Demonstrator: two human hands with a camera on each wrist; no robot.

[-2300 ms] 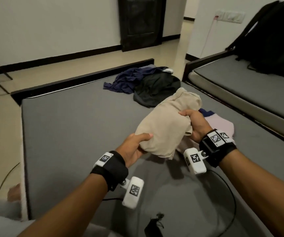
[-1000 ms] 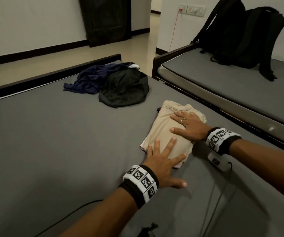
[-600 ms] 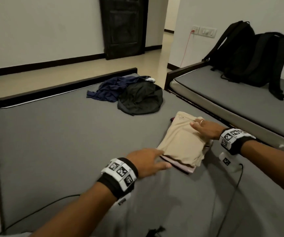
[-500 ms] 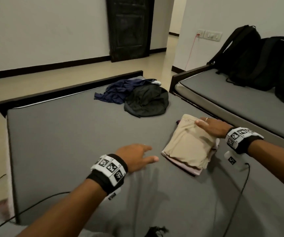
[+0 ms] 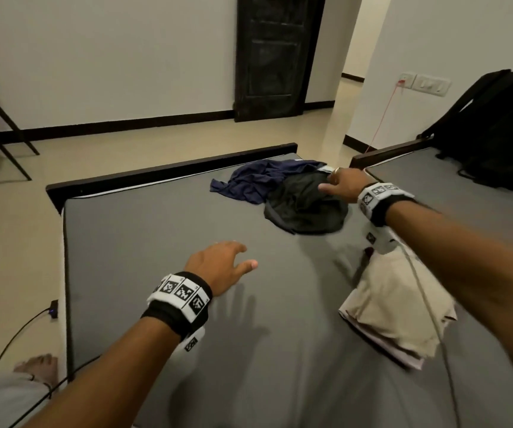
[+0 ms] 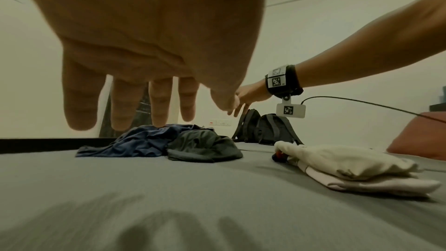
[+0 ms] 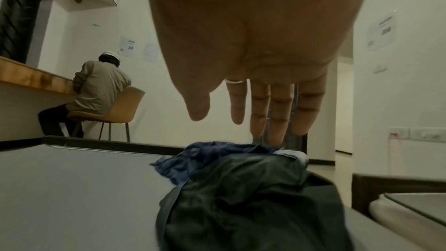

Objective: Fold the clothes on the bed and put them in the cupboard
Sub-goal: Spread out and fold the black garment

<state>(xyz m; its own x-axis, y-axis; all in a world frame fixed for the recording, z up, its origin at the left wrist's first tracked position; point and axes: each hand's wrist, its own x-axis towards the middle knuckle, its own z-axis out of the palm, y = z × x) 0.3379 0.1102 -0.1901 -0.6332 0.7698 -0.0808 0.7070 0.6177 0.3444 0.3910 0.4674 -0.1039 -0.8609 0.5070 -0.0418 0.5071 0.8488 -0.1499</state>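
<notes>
Lifted off the folded beige stack (image 5: 394, 307) since a second ago, both hands, and swung toward the upper part of the frame where the unfolded clothes lie. Left to right in the head view: left hand (image 5: 219, 265) at lower centre, fingers spread and holding nothing, hovering over bare mattress (image 5: 156, 242) well short of the pile; navy garment (image 5: 258, 180) crumpled at upper centre, touching the dark grey garment (image 5: 306, 208) on its right. Right hand (image 5: 343, 182) clearly nearer, fingers straight and empty, fingertips just above that grey garment's far edge, so probably the next pick, by that hand.
</notes>
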